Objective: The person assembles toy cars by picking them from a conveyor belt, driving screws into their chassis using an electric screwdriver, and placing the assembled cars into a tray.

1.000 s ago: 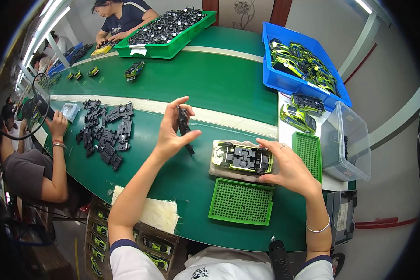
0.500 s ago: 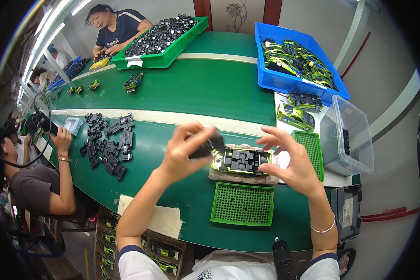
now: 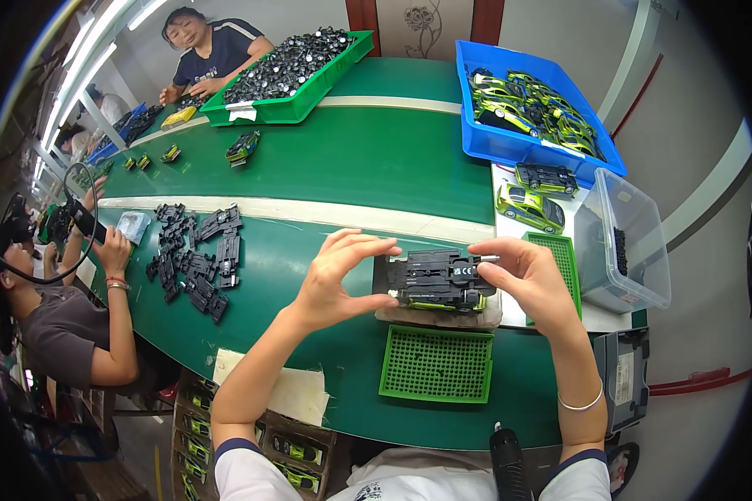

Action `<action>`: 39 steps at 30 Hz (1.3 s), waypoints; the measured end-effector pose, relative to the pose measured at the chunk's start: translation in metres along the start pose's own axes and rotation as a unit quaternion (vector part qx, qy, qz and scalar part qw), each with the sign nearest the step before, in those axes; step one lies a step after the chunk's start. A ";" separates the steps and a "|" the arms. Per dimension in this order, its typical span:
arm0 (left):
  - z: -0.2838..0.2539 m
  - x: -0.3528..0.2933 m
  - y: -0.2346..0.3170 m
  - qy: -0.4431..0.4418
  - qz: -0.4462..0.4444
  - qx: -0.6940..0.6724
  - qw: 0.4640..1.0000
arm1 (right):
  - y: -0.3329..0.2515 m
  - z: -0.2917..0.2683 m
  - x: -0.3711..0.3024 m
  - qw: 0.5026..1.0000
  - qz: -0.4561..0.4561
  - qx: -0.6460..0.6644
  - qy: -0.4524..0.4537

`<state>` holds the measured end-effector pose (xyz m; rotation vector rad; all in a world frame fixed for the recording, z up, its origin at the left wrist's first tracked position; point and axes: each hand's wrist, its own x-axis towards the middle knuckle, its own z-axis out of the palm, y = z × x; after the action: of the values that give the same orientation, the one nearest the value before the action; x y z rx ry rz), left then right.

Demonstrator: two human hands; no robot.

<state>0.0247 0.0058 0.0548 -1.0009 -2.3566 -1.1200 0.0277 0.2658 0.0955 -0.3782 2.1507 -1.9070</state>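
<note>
A toy car (image 3: 439, 284) with a black underside and a yellow-green body lies upside down on a grey block (image 3: 486, 316) in front of me. My left hand (image 3: 336, 280) pinches its left end with thumb and fingers. At the car's right end, my right hand (image 3: 528, 277) grips it from above and behind. A green perforated tray (image 3: 436, 366) lies just below the block.
Several black chassis parts (image 3: 195, 260) lie to the left. A blue bin of green cars (image 3: 533, 108), two loose cars (image 3: 533, 207) and a clear tub (image 3: 623, 242) stand at right. A green tray of black parts (image 3: 291, 67) is at the back. People sit at left and far back.
My left hand brought a black chassis piece from the left over to the car on the block. It now sits on the car, and both hands hold the car's ends.
</note>
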 end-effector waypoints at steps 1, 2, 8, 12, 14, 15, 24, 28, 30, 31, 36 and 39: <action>0.003 -0.002 0.000 -0.001 -0.001 0.000 1.000 | -0.001 -0.003 0.001 1.000 0.001 0.001 0.000; 0.007 -0.003 0.000 0.004 -0.019 -0.014 1.000 | -0.003 -0.007 0.002 0.987 -0.048 -0.154 -0.012; 0.017 -0.003 -0.006 -0.057 -0.030 0.008 0.998 | 0.003 -0.008 -0.002 0.918 -0.088 -0.382 -0.055; 0.027 0.005 0.000 -0.086 0.008 0.014 0.996 | 0.015 -0.002 -0.005 0.913 -0.084 -0.391 -0.087; 0.037 0.005 -0.001 -0.131 0.052 0.035 0.989 | 0.008 -0.002 -0.005 0.912 -0.111 -0.390 -0.071; 0.037 0.007 -0.001 -0.132 0.053 0.034 0.989 | 0.003 -0.003 -0.007 0.909 -0.137 -0.389 -0.055; 0.004 0.045 -0.044 -0.050 -0.050 -0.081 0.994 | 0.000 -0.047 -0.065 0.907 -0.145 0.050 -0.392; 0.002 0.114 -0.125 0.010 -0.130 0.015 0.991 | 0.023 -0.035 -0.086 0.861 -0.189 0.096 -0.463; 0.015 0.158 -0.173 0.044 -0.171 0.063 0.982 | 0.023 -0.032 -0.099 0.851 -0.156 0.096 -0.492; 0.025 0.181 -0.198 0.070 -0.196 0.123 0.970 | 0.025 -0.029 -0.102 0.846 -0.145 0.109 -0.500; 0.082 0.287 -0.262 0.198 -0.222 0.269 0.916 | 0.053 -0.033 -0.105 0.847 -0.122 0.193 -0.481; 0.117 0.302 -0.286 0.208 -0.254 0.275 0.904 | 0.065 -0.031 -0.094 0.849 -0.137 0.255 -0.443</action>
<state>-0.3921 0.1075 -0.0009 0.0577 -2.3934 -0.6427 0.1030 0.3353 0.0355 -1.2020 0.9926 -1.7951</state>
